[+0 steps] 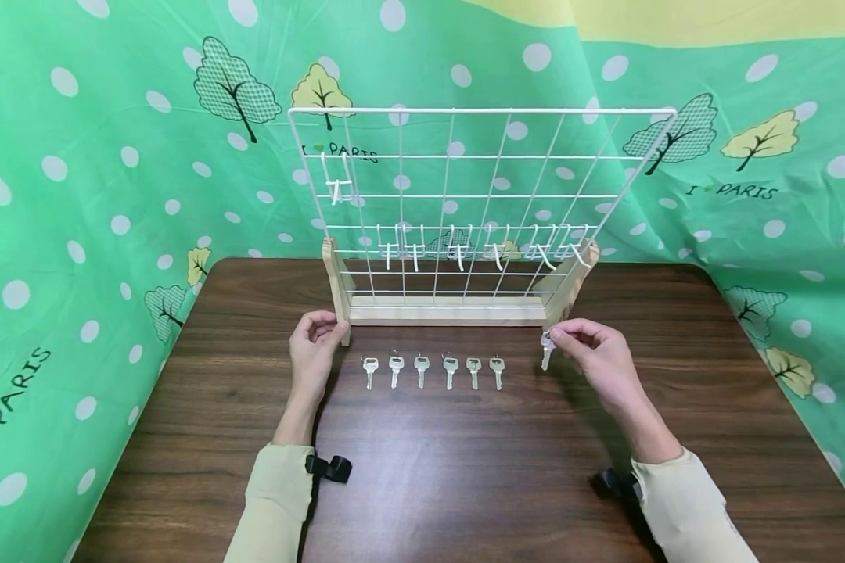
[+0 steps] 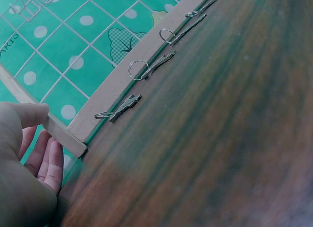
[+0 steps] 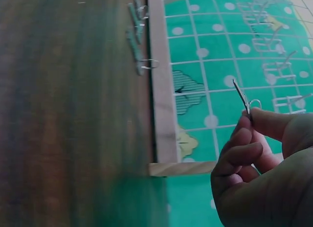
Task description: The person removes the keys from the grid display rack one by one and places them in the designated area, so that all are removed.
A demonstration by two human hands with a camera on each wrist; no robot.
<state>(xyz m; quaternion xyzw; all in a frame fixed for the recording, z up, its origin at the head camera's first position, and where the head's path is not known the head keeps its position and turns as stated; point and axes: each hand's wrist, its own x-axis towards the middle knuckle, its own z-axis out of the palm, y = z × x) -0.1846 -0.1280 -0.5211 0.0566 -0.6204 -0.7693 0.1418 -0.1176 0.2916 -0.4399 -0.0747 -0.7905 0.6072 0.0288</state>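
Note:
My left hand [image 1: 312,344] pinches the front end of the wooden foot [image 2: 63,136] at the left of a white wire grid rack [image 1: 352,111], thumb on one side and fingertips on the other. My right hand [image 1: 601,361] is raised near the rack's right foot. Between its thumb and fingertips it pinches a silver key [image 1: 546,352] by the head, blade pointing down in the head view. A small ring [image 3: 255,103] shows at that key's head in the right wrist view. On the table, several similar keys [image 1: 422,371] lie in a row before the rack.
White wire hooks [image 1: 458,252] line a lower bar of the grid, and another hook [image 1: 336,188] hangs higher at the left. A wooden base bar [image 1: 447,317] joins the feet on the brown table [image 1: 422,485]. Green printed cloth [image 1: 113,274] surrounds the table's back and sides.

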